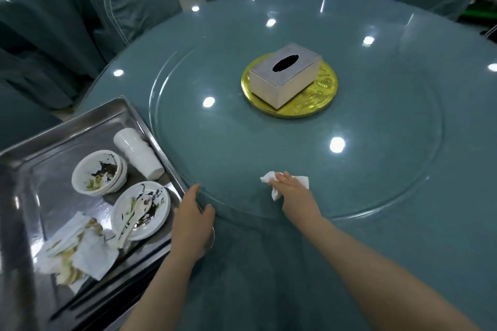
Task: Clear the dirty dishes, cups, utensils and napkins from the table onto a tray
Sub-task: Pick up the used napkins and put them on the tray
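Teal round table point(376, 223), tissue box point(285, 75) centre, loaded tray point(24, 196) left.

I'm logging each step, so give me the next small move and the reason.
Probably lift the napkin under the right hand and carry it to the tray. It looks like the last loose item on the glass turntable; bowls and cups are already there.
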Demonstrator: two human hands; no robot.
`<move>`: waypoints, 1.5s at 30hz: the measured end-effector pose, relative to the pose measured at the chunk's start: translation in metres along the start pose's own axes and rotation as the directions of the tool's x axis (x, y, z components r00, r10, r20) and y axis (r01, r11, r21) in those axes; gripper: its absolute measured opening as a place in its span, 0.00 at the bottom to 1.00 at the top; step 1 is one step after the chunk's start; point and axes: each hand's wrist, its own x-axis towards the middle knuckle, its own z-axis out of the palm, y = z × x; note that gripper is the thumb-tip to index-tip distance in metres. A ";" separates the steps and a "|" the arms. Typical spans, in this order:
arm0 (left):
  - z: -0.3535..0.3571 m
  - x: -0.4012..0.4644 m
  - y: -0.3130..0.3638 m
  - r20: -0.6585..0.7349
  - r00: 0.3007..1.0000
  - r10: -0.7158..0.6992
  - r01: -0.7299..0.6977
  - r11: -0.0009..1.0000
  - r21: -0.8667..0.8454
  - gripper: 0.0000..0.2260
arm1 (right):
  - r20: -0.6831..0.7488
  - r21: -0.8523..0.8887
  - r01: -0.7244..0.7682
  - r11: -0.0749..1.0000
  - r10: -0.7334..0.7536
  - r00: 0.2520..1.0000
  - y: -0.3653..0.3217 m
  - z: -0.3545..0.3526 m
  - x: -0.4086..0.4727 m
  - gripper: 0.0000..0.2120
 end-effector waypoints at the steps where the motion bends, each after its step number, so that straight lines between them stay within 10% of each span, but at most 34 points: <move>1: -0.004 -0.001 -0.001 0.011 1.000 0.012 -0.012 1.000 -0.008 0.24 | -0.014 0.011 -0.017 1.000 0.017 1.000 -0.003 0.002 -0.012 0.40; 6: -0.031 0.003 -0.013 0.030 0.999 0.045 -0.044 0.998 -0.051 0.24 | -0.152 0.078 -0.071 0.994 0.082 0.985 -0.022 0.010 -0.051 0.37; 11: -0.067 0.005 -0.038 0.025 0.998 0.053 -0.049 0.989 -0.141 0.21 | -0.151 0.420 -0.387 0.821 0.484 0.862 -0.051 0.007 -0.050 0.25; 17: -0.116 0.014 -0.075 -0.021 1.000 0.002 -0.007 0.969 -0.248 0.19 | -0.109 0.682 -0.321 0.657 0.526 0.844 -0.113 0.012 -0.041 0.26; 31: -0.181 0.020 -0.131 -0.026 0.999 0.026 -0.032 0.954 -0.299 0.21 | -0.111 0.756 -0.310 0.576 0.580 0.807 -0.172 0.017 -0.017 0.27; 45: -0.110 0.071 -0.065 0.094 0.988 0.126 -0.118 0.989 -0.089 0.19 | -0.122 0.826 -0.374 0.422 0.781 0.613 -0.046 -0.044 -0.012 0.22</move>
